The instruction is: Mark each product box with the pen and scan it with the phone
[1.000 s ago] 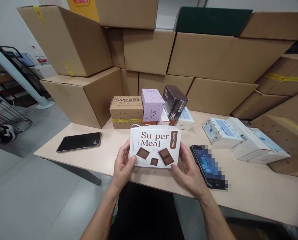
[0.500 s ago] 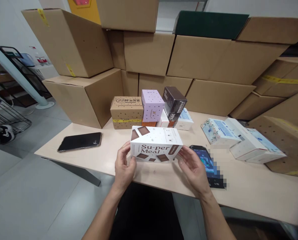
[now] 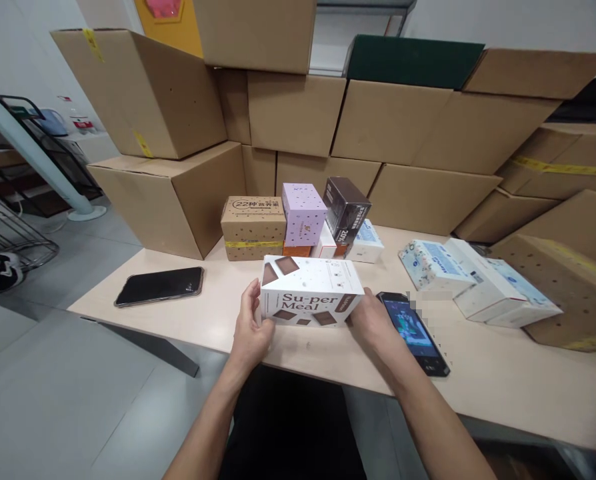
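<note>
A white carton [image 3: 312, 308] printed "Su-per Meal" with brown chocolate squares stands on the table edge in front of me. My left hand [image 3: 252, 328] grips its left end, thumb on the front face and fingers behind the side. My right hand [image 3: 371, 321] is closed at the right end of the carton, back of the hand toward me. Its fingertips are hidden at that end, so their exact hold is not visible. Just right of this hand lies a black handheld device [image 3: 414, 333] with a lit screen.
Behind the carton stand a brown box [image 3: 254, 230], a lilac box [image 3: 305, 215] and a dark brown box [image 3: 348, 210]. A black phone [image 3: 159, 285] lies at left. White-blue boxes [image 3: 441, 267] stand at right. Large cardboard boxes [image 3: 298, 113] wall off the table's back.
My right hand has turned over and its fingers have curled in at the carton's right end; before, they were spread. The carton and my left hand have barely moved.
</note>
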Demonstrator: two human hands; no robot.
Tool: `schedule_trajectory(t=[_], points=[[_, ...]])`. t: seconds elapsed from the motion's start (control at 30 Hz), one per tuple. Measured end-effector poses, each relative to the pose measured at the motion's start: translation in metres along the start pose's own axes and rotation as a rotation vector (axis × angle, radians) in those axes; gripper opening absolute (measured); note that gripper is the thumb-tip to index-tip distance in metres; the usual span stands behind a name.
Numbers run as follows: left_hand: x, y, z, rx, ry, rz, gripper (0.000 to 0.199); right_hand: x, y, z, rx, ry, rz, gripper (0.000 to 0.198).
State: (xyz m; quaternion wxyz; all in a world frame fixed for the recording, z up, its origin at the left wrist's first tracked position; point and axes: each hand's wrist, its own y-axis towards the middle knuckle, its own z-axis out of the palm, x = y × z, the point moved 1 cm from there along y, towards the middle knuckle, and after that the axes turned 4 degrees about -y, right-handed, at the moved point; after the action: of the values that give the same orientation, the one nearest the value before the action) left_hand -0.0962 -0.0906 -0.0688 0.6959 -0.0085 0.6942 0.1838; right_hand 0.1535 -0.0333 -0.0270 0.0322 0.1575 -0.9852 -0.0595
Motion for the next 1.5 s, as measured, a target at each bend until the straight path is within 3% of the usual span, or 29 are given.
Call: schedule_trajectory(t=[0.23, 0.37, 0.43, 0.5, 0.53, 0.57, 0.63, 0.7, 0.8, 1.07, 1.5], points=[[-0.015, 0.001, 0.001, 0.070, 0.303, -0.130, 0.087, -0.010, -0.004, 0.003, -0.105, 0.057, 0.049, 0.024], [-0.017, 0.002, 0.003, 0.096, 0.375, -0.145, 0.087, -0.028, -0.007, -0.012, -0.328, 0.095, 0.250, 0.011], [-0.015, 0.003, 0.004, 0.092, 0.383, -0.129, 0.087, -0.031, -0.011, -0.026, -0.559, 0.293, 0.381, 0.018], [-0.013, 0.003, 0.004, 0.079, 0.385, -0.099, 0.088, -0.027, -0.015, -0.044, -0.784, 0.736, 0.404, 0.020], [-0.011, 0.003, 0.004, 0.074, 0.385, -0.084, 0.088, -0.022, -0.016, -0.054, -0.834, 0.994, 0.356, 0.021], [-0.010, 0.003, 0.004, 0.071, 0.383, -0.072, 0.088, -0.015, -0.016, -0.064, -0.818, 1.212, 0.278, 0.022], [-0.008, 0.003, 0.003, 0.067, 0.372, -0.059, 0.087, 0.002, -0.014, -0.080, -0.658, 1.412, 0.131, 0.024], [-0.008, 0.004, 0.003, 0.063, 0.358, -0.053, 0.087, 0.017, -0.009, -0.090, -0.522, 1.408, 0.056, 0.022], [-0.010, 0.004, 0.003, 0.068, 0.354, -0.054, 0.088, 0.032, 0.002, -0.091, -0.441, 1.284, 0.053, 0.019], [-0.015, 0.003, 0.004, 0.084, 0.370, -0.065, 0.092, 0.041, 0.015, -0.079, -0.474, 0.915, 0.038, 0.022], [-0.017, 0.003, 0.004, 0.082, 0.334, -0.040, 0.093, 0.044, 0.015, -0.082, -0.479, 0.825, -0.001, 0.026]])
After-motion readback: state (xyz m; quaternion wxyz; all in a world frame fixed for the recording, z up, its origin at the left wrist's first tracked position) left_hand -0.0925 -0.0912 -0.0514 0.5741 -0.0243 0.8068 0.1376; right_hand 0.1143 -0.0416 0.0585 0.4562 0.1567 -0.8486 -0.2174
